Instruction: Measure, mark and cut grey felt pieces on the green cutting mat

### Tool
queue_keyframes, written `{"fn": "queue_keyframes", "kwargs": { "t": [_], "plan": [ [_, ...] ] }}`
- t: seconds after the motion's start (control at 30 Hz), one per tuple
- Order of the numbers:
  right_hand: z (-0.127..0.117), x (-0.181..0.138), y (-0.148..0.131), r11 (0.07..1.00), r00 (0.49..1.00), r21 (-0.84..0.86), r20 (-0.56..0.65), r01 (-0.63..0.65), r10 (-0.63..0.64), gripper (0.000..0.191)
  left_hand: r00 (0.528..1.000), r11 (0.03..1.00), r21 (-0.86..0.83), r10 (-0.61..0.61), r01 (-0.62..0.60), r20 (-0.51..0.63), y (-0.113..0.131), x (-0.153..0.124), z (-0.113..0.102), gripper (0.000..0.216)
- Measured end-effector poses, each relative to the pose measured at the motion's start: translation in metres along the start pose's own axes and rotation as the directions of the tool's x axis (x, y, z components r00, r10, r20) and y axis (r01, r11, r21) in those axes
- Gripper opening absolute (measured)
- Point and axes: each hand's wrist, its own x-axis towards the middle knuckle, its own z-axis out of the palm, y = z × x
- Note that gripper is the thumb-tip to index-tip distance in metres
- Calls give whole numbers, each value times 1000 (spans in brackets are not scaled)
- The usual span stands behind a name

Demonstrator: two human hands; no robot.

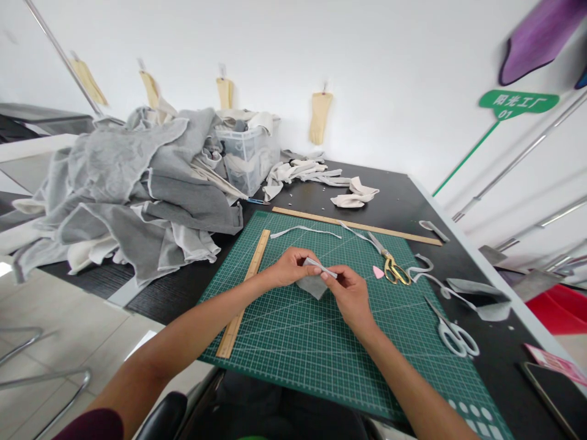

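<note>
A small piece of grey fabric (313,286) is pinched between both hands, just over the green cutting mat (293,348). My left hand (296,266) grips its upper left edge, which looks folded over and shows a lighter side. At the right end of that fold, my right hand (351,292) closes thumb and fingers on the cloth. Right of the hands lie gold-handled scissors (392,266) and a pink piece of tailor's chalk (378,272). A thin fabric strip (305,230) rests on the mat beyond them.
A wooden ruler (245,293) lies on the mat's left, a longer one (353,225) along its far edge. White-handled scissors (452,330), fabric scraps (481,299) and a phone (554,394) are on the right. A grey fabric heap (137,177) and clear bin (250,153) stand at left.
</note>
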Motion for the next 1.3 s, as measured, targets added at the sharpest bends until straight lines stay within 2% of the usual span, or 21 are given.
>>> {"fn": "queue_keyframes", "kwargs": {
  "t": [0.9,1.17,1.3],
  "plan": [
    [2,-1,7,999,999,6,6,-44,44,20,1000,999,40,0,0,3,-10,-2,1,46],
    [6,-2,4,984,992,131,-3,-123,125,20,1000,1000,6,22,-22,-9,-15,-2,3,42],
    [6,-3,5,983,991,129,-9,-132,135,22,1000,999,-36,9,-10,-23,-18,-3,6,42]
  ]
}}
